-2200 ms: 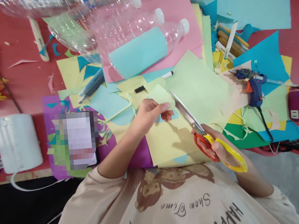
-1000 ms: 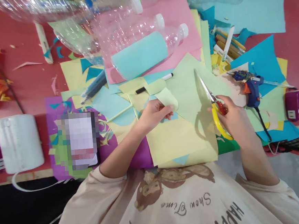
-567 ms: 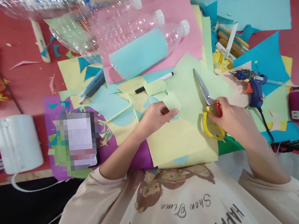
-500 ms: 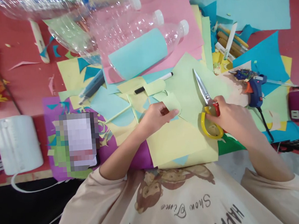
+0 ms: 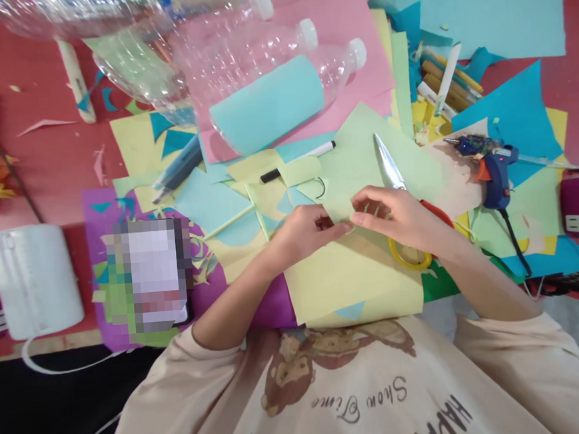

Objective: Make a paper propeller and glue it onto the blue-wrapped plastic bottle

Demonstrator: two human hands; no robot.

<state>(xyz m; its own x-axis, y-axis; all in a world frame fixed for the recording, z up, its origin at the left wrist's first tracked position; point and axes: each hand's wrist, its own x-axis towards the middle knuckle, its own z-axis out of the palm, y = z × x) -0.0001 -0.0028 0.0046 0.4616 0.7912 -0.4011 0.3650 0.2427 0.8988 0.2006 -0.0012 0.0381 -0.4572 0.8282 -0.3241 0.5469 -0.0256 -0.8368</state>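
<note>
My left hand (image 5: 305, 232) pinches a small light green paper piece (image 5: 338, 210) between thumb and fingers. From the other side, my right hand (image 5: 392, 214) has its thumb and fingertips closed at the right edge of the same piece. Under my right hand and wrist lie the scissors (image 5: 389, 163), their blades pointing away and the yellow and red handles partly covered. A larger light green sheet (image 5: 363, 137) and a pale yellow sheet (image 5: 354, 275) spread beneath. Just beyond my left hand, a curled green strip (image 5: 300, 170) lies across a black-capped marker (image 5: 325, 148).
Clear plastic bottles lie at the back, one wrapped in a light blue paper band (image 5: 270, 101). To the right rests a blue glue gun (image 5: 497, 174) with its cord. A phone (image 5: 156, 274), blurred out, and a white case (image 5: 34, 280) are on the left, among paper scraps.
My right hand has let go of the scissors, which stay lying on the paper. It has moved left to the small green paper piece in my left hand.
</note>
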